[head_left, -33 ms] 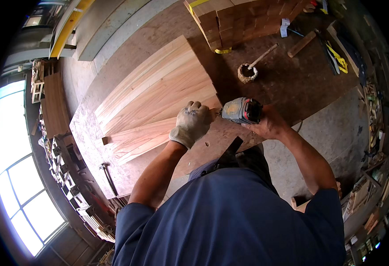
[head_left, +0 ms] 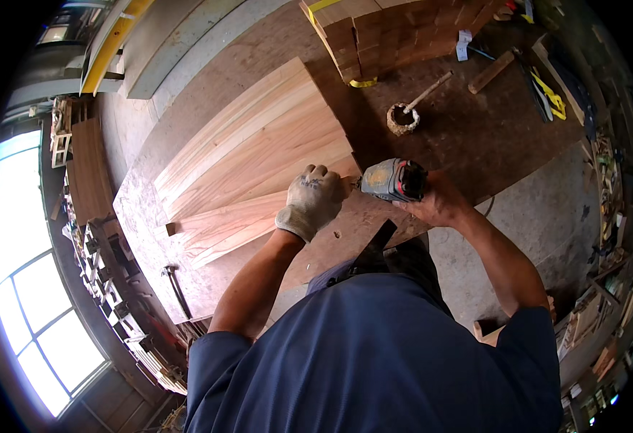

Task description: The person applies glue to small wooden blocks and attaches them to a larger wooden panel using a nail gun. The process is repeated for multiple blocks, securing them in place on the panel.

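Right hand (head_left: 439,200), bare: fingers wrapped around the grip of a grey-and-black power drill with red trim (head_left: 385,180). Drill nose aimed leftward, toward the left hand. Whether the bit touched wood could not be told.

Left hand (head_left: 311,202), in an off-white fabric work glove: fingers curled down over a long, narrow, pale-brown wooden strip (head_left: 237,214) near its right end. Fingertips were hidden; could not tell whether they pinched the strip or only pressed on it. Strip lay beneath the left hand and ran out to its left, its right end just beside the drill nose.

Beyond the left hand and to its left: a broad panel of pale, streaked wooden boards (head_left: 259,144) lying flat on a worn brown tabletop (head_left: 461,151).

Beyond the drill: a small, round, rough tan pot (head_left: 402,129) with a light wooden stick (head_left: 432,90) leaning out of it. Farther beyond the pot: a tall stack of brown wooden blocks (head_left: 410,40). Well left of the left hand, near the table edge: a slim dark tool (head_left: 177,292).
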A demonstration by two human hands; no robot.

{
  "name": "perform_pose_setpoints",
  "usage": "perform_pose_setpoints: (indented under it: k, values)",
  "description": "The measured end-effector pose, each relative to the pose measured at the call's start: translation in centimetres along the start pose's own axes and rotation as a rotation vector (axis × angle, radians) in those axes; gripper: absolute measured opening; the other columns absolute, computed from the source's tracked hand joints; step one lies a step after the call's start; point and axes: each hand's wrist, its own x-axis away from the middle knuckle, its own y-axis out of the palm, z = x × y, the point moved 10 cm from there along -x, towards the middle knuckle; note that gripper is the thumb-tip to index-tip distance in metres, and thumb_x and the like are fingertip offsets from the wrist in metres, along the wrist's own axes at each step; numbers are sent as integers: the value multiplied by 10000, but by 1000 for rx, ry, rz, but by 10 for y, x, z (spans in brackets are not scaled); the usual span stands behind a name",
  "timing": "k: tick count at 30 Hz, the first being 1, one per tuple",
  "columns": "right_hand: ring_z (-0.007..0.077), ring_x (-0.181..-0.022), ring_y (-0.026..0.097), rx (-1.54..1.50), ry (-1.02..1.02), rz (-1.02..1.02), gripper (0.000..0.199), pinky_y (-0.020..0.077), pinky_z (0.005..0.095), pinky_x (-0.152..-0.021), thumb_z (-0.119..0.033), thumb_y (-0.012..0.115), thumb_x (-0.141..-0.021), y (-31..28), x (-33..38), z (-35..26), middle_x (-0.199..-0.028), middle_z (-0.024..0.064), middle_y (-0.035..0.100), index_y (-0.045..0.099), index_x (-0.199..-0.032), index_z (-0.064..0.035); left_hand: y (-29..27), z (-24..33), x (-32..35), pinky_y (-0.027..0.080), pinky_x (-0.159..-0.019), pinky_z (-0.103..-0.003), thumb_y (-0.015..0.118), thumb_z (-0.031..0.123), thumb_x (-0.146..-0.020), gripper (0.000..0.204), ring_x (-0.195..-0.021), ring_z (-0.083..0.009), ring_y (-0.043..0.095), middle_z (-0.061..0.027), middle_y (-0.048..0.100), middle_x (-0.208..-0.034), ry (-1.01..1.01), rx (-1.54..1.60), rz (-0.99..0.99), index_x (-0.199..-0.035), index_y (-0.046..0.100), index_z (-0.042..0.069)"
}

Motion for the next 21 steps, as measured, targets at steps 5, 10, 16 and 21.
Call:
perform_pose_setpoints:
  k: [5,10,16,21]
  values:
    - [377,-1025,736,25,64,-113,353,606,429,-871,-172,807,-867,6,-2,1,-1097,190,762,708,-1175,-32,2,-3,0,567,-856,-488,804,155,-710,310,-1022,-389,637,-166,672,-1013,0,1,2,-987,697,64]
    - [374,-1012,740,33,90,-130,346,609,428,-857,-171,808,-864,9,-1,7,-1085,188,764,713,-1167,-33,2,-2,-1,565,-859,-490,803,161,-712,313,-1027,-388,637,-165,673,-1016,-12,-2,-15,-992,697,69]
    - [376,-1007,741,34,33,-106,345,611,428,-854,-158,810,-861,8,-1,5,-1075,191,764,712,-1165,-28,3,-2,-1,565,-855,-491,797,165,-720,300,-1028,-386,637,-164,674,-1013,-2,-12,-13,-987,698,70]
    - [380,-1011,739,32,56,-88,334,607,432,-861,-162,804,-862,5,-1,2,-1070,198,763,715,-1158,-36,5,-3,-1,565,-844,-492,787,164,-730,277,-1015,-385,638,-164,676,-995,14,-12,-3,-975,700,69]
